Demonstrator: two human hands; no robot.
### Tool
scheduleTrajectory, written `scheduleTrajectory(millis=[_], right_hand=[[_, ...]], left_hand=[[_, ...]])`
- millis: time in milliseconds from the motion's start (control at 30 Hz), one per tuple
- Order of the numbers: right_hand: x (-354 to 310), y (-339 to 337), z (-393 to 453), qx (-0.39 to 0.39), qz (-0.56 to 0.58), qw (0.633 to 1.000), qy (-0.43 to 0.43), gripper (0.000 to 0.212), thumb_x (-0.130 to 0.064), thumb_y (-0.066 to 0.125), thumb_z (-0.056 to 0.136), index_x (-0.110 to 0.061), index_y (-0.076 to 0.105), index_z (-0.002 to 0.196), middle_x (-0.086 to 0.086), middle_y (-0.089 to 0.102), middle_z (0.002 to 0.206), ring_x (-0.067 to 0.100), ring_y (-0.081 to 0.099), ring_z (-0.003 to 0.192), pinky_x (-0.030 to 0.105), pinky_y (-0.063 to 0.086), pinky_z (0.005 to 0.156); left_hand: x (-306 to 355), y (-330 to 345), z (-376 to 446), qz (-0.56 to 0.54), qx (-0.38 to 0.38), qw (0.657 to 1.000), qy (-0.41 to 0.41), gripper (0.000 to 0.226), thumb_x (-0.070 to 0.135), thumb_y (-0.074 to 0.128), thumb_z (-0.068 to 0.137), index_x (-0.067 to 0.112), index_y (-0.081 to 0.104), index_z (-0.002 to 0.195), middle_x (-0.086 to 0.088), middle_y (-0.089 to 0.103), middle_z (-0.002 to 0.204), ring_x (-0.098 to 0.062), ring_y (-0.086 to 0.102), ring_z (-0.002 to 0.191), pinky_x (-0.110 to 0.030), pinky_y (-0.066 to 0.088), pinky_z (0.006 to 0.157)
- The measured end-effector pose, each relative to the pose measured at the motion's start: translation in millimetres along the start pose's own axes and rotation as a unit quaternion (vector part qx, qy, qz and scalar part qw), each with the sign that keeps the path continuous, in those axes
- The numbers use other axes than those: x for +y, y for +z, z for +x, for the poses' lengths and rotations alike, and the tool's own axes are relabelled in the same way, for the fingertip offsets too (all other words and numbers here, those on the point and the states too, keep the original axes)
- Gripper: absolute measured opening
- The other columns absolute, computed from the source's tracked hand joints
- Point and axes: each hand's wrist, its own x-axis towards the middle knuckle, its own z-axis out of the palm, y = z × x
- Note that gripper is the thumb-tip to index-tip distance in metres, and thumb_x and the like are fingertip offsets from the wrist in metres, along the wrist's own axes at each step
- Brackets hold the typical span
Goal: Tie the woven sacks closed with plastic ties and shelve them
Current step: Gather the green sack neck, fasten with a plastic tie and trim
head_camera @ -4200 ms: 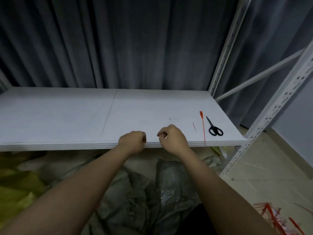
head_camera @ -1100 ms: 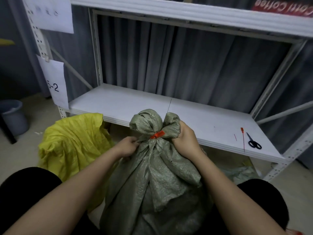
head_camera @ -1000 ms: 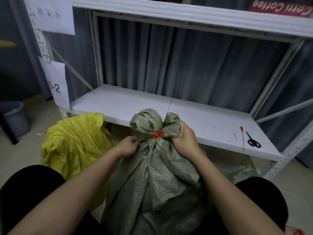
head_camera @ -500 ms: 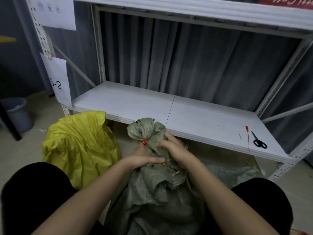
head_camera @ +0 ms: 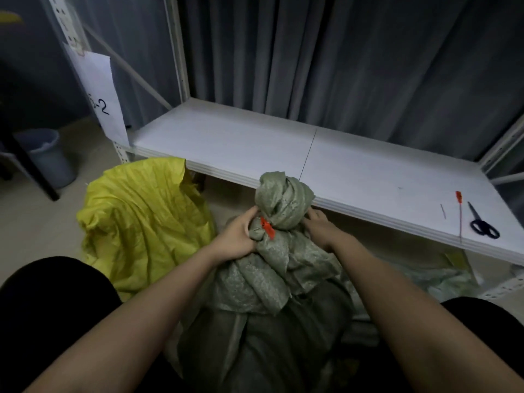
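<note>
green woven sack (head_camera: pixel 272 279), neck cinched by red plastic tie (head_camera: pixel 267 227), gripped below the knot by left hand (head_camera: pixel 236 239) and right hand (head_camera: pixel 319 228), fingers curled into fabric.

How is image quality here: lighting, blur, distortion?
Head view: dim, bluish light; the shelf edge bows from wide-angle distortion; the paper label is slightly motion-blurred; the green sack, red tie and both hands stay readable; lower corners fall into shadow.

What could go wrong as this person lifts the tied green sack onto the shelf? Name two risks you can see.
1. Both hands, left hand and right hand, grip the green sack only at its neck by the red tie; the tie may slip.
2. The scissors and spare red tie lie on the shelf and could get knocked off or buried.
</note>
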Motion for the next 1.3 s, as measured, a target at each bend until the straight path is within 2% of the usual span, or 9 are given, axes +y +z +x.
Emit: scheduleTrajectory(millis=[133, 233, 333, 400, 500, 633, 867, 1033, 1300], right_hand=[[-13.6, 11.2, 26.0, 0.042, -0.055, 0.994, -0.090, 0.060, -0.025, 0.058, 0.088, -0.028, 0.036, 0.143, 0.006, 0.031, 0.151, 0.030, 0.027, 0.137, 0.034, 0.031, 0.109], [-16.6, 13.3, 25.2, 0.039, -0.025, 0.995, -0.083, 0.054, -0.020, 0.059, 0.085, -0.023, 0.043, 0.137, 0.010, 0.054, 0.130, 0.032, 0.053, 0.117, 0.032, 0.043, 0.088], [-11.1, 9.9, 7.1, 0.106, 0.049, 0.992, -0.054, 0.023, -0.018, 0.059, 0.083, -0.021, 0.057, 0.106, 0.010, 0.065, 0.108, 0.030, 0.060, 0.101, 0.031, 0.040, 0.070], [-10.7, 8.1, -8.4, 0.151, 0.115, 0.982, -0.002, 0.015, -0.016, 0.056, 0.083, -0.024, 0.045, 0.090, 0.007, 0.063, 0.095, 0.029, 0.059, 0.090, 0.030, 0.033, 0.061], [-22.7, 5.8, -25.3, 0.233, 0.200, 0.949, 0.077, 0.021, -0.007, 0.050, 0.081, -0.021, 0.042, 0.094, 0.004, 0.058, 0.090, 0.026, 0.055, 0.083, 0.029, 0.033, 0.061], [-43.6, -10.6, -42.6, 0.300, 0.284, 0.908, 0.070, 0.023, 0.001, 0.046, 0.080, -0.019, 0.042, 0.092, 0.005, 0.058, 0.083, 0.024, 0.054, 0.079, 0.036, 0.037, 0.062], [-72.6, -62.8, -80.9, 0.355, 0.219, 0.902, 0.113, 0.027, 0.003, 0.043, 0.078, -0.015, 0.040, 0.098, 0.012, 0.059, 0.088, 0.033, 0.052, 0.080, 0.035, 0.033, 0.061], [-93.0, -93.1, -109.4, 0.424, 0.203, 0.872, 0.136, 0.031, 0.003, 0.041, 0.079, -0.011, 0.043, 0.106, 0.005, 0.053, 0.085, 0.031, 0.048, 0.078, 0.034, 0.030, 0.063], [-113.6, -176.8, -122.8, 0.486, 0.163, 0.845, 0.156, 0.023, -0.001, 0.039, 0.087, -0.006, 0.043, 0.109, 0.009, 0.053, 0.092, 0.026, 0.043, 0.077, 0.033, 0.031, 0.064]], left_hand=[[2.1, -23.9, 1.2, 0.030, 0.010, 0.999, -0.003, 0.062, -0.007, 0.077, 0.069, 0.013, 0.050, 0.121, 0.016, 0.060, 0.107, 0.015, 0.057, 0.095, -0.004, 0.042, 0.085], [0.5, -36.8, 4.4, 0.051, 0.022, 0.998, 0.004, 0.059, -0.005, 0.077, 0.070, 0.016, 0.050, 0.119, 0.018, 0.058, 0.107, 0.017, 0.056, 0.096, -0.003, 0.041, 0.084], [-4.4, -44.9, 7.0, 0.056, 0.037, 0.998, 0.001, 0.054, -0.008, 0.075, 0.071, 0.013, 0.050, 0.114, 0.014, 0.058, 0.104, 0.017, 0.057, 0.093, -0.003, 0.042, 0.081], [-7.5, -46.4, 7.8, 0.054, 0.054, 0.997, 0.003, 0.051, -0.008, 0.074, 0.072, 0.012, 0.050, 0.113, 0.013, 0.059, 0.103, 0.017, 0.058, 0.090, -0.003, 0.043, 0.079], [-6.9, -43.7, 9.2, 0.042, 0.080, 0.996, 0.000, 0.051, -0.006, 0.073, 0.074, 0.012, 0.048, 0.115, 0.013, 0.058, 0.103, 0.019, 0.058, 0.087, -0.002, 0.043, 0.076], [-0.6, -39.9, 13.1, 0.022, 0.118, 0.993, -0.015, 0.057, -0.006, 0.072, 0.075, 0.008, 0.045, 0.124, 0.011, 0.059, 0.103, 0.012, 0.060, 0.088, -0.011, 0.049, 0.082], [32.0, -34.9, 14.6, 0.138, 0.185, 0.973, -0.021, 0.045, 0.008, 0.066, 0.078, 0.011, 0.047, 0.119, -0.003, 0.060, 0.108, -0.023, 0.057, 0.104, -0.032, 0.046, 0.084], [70.9, -36.9, 12.6, 0.328, 0.258, 0.908, -0.035, 0.031, 0.017, 0.057, 0.081, 0.016, 0.043, 0.108, -0.009, 0.050, 0.098, -0.032, 0.040, 0.108, -0.035, 0.025, 0.076], [159.6, -54.3, 14.6, 0.351, 0.294, 0.888, 0.044, 0.046, 0.015, 0.056, 0.088, -0.001, 0.034, 0.126, -0.021, 0.051, 0.121, -0.040, 0.051, 0.109, -0.044, 0.043, 0.077]])
